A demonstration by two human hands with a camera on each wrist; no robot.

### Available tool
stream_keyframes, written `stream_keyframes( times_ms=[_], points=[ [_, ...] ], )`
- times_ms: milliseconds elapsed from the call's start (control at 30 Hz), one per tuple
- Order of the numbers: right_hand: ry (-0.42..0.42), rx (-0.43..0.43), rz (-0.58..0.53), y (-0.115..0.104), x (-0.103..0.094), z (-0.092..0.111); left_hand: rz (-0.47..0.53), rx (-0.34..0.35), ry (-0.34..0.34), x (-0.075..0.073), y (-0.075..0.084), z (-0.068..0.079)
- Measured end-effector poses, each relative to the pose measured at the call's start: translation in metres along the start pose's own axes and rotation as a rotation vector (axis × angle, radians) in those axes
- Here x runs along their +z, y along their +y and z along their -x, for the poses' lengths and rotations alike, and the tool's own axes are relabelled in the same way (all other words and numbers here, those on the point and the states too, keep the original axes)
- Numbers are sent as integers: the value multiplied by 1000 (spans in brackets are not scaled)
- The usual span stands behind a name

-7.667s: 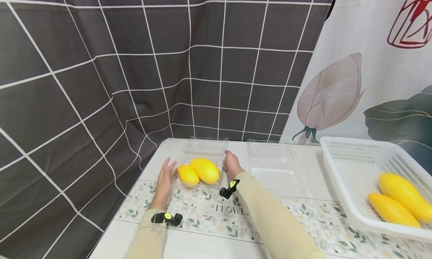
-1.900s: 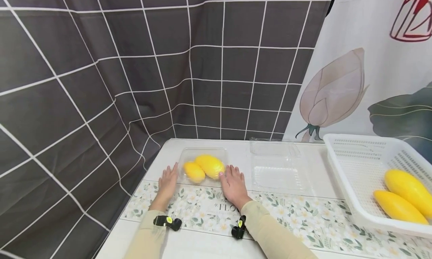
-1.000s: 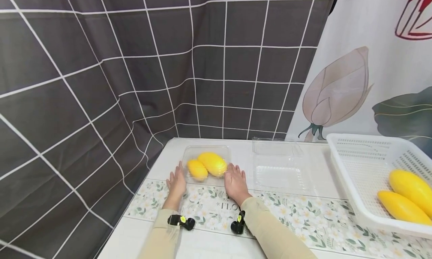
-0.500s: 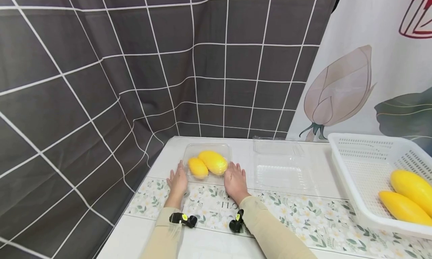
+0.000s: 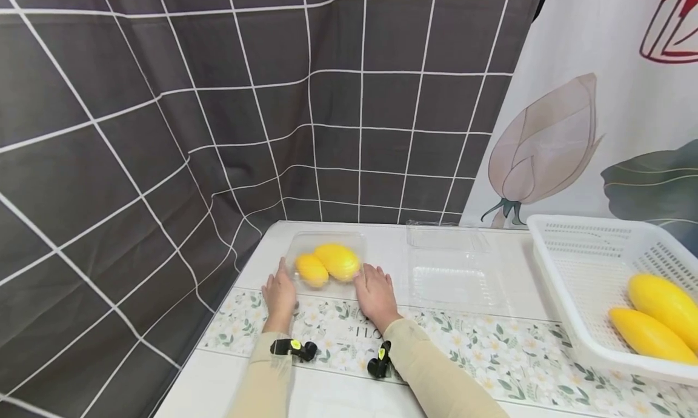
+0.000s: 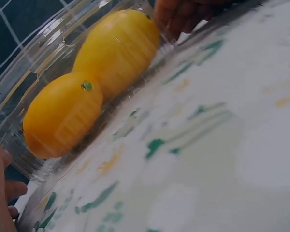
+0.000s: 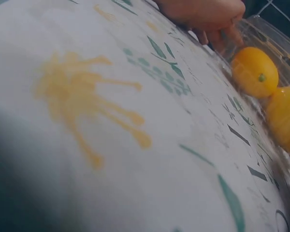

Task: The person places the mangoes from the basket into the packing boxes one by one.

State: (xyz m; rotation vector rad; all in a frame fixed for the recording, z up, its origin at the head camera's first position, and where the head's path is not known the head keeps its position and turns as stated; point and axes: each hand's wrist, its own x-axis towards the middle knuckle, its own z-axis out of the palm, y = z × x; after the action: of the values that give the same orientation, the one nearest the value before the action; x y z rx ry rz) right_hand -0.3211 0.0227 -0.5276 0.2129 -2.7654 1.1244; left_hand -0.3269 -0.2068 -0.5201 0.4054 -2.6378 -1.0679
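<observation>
A clear plastic clamshell box (image 5: 303,242) stands on the table at the left, its lid down over two yellow mangoes, a smaller mango (image 5: 312,270) and a larger mango (image 5: 338,262). My left hand (image 5: 280,300) lies along the left side of the box, fingers extended against it. Along the right side rests my right hand (image 5: 376,295), its fingers pointing away and the thumb at the near right corner. The left wrist view shows both mangoes (image 6: 118,50) through the clear wall, with fingers at either end. In the right wrist view only the left hand (image 7: 203,13) appears.
Right of the hands, a second clear clamshell box (image 5: 447,281) stands with its lid raised at the back. A white perforated basket (image 5: 553,285) at the far right holds two more mangoes (image 5: 662,312). Dark gridded cloth (image 5: 262,103) hangs behind and left.
Earliest, the box's lid lay back and the hands were beside the mangoes; now the lid is over them. The hands have drawn in against the sides, and the box has shifted slightly left.
</observation>
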Motion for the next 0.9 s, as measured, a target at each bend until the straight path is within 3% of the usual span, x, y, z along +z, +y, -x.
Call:
stream_keyframes(
  times_ms=[300, 900],
  points=[
    [-61, -81, -28, 4, 2, 5, 26, -7, 74, -11, -13, -5],
    [-44, -72, -79, 2, -3, 10, 94, -58, 66, -16, -8, -3]
  ],
)
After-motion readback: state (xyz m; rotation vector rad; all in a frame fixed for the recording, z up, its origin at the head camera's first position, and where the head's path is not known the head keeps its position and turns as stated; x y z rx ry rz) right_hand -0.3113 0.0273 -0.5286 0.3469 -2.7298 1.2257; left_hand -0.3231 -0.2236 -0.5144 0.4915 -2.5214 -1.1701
